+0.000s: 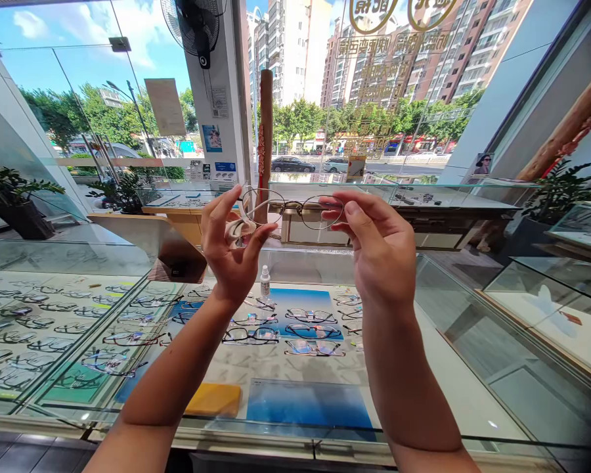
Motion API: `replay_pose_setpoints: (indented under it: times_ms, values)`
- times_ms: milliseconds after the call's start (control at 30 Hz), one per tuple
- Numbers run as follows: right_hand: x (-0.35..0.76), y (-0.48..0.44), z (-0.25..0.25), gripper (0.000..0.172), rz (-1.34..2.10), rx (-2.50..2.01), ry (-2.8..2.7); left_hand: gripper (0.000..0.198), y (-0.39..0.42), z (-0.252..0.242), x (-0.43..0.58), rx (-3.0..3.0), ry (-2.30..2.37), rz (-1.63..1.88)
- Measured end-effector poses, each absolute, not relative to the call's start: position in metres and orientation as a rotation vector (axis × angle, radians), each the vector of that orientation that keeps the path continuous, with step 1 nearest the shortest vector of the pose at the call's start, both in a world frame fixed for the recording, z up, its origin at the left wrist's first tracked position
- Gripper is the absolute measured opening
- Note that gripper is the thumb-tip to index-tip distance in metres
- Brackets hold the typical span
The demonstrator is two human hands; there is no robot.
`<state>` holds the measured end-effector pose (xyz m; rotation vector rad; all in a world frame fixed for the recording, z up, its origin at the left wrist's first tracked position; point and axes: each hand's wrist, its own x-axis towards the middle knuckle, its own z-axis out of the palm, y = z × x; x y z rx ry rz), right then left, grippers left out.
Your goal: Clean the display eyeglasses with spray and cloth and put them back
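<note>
Holding both arms out over a big glass worktop (325, 370), above rows of other glasses (314, 332). Using the fingers of the right hand (387, 256) to pinch one rim, and those of the left hand (234, 263) to grip the other rim, of thin round glasses (293, 207), keeping a bunched pale cloth (237, 230) in the left too. Maybe dropping the round glasses onto the hard worktop by loosening one side; maybe bending the bridge by twisting too hard; maybe smudging a lens by touching it. Hiding the right end of the frame behind fingers, and part of the cloth. Not showing both side arms clearly. Not reading the tiny print on the white bottle (264, 282).
</note>
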<state>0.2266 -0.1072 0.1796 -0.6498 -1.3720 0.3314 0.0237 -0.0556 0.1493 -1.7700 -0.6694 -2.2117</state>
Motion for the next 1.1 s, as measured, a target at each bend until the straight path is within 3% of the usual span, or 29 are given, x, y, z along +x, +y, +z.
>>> replay_pose_setpoints:
  times_ms: [200, 467, 633, 867, 1100]
  values:
    - [0.228, -0.106, 0.181, 0.02, 0.409, -0.597, -1.333, 0.061, -0.056, 0.151, 0.023, -1.819, -0.603, -2.236]
    - [0.223, -0.108, 0.183, 0.024, 0.425, -0.605, -1.293, 0.07, -0.05, 0.145, 0.023, -1.853, -0.686, -2.327]
    - [0.221, -0.104, 0.182, 0.021, 0.482, -0.557, -1.288, 0.067, -0.047, 0.146, 0.021, -1.874, -0.676, -2.329]
    - [0.227, -0.1, 0.181, 0.028, 0.503, -0.605, -1.313, 0.067, -0.054, 0.154, 0.022, -1.964, -0.665, -2.316]
    - [0.233, -0.1, 0.181, 0.025, 0.458, -0.624, -1.28, 0.051, -0.059, 0.159, 0.016, -2.154, -0.614, -2.345]
